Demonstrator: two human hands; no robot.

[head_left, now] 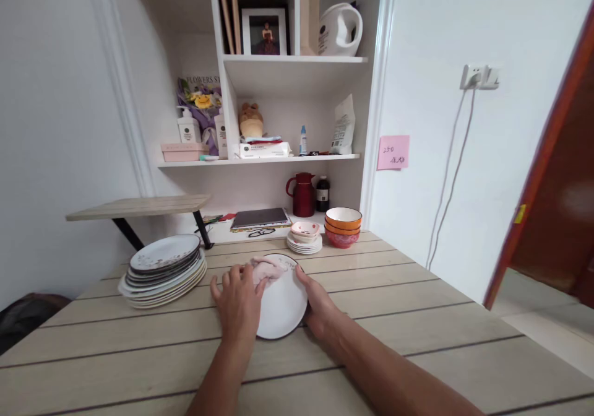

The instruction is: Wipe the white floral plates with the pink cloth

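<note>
"Where's the white plate [284, 309]?"
"Over the surface [417, 322]: the right hand [320, 304] grips its rim; the left hand [239, 299], loosely curled, holds a pink cloth [269, 270] on it."
"Wiping well?"
"Probably steady rim, light circles."

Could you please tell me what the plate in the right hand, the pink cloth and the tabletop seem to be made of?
Plate: probably glazed ceramic, judging by its smooth white surface, dark rim and decorated edge.
Pink cloth: soft fabric, matt and crumpled; the fibre can't be told.
Tabletop: wood or a wood-look laminate, pale, with dark lines between plank-like strips.
</note>
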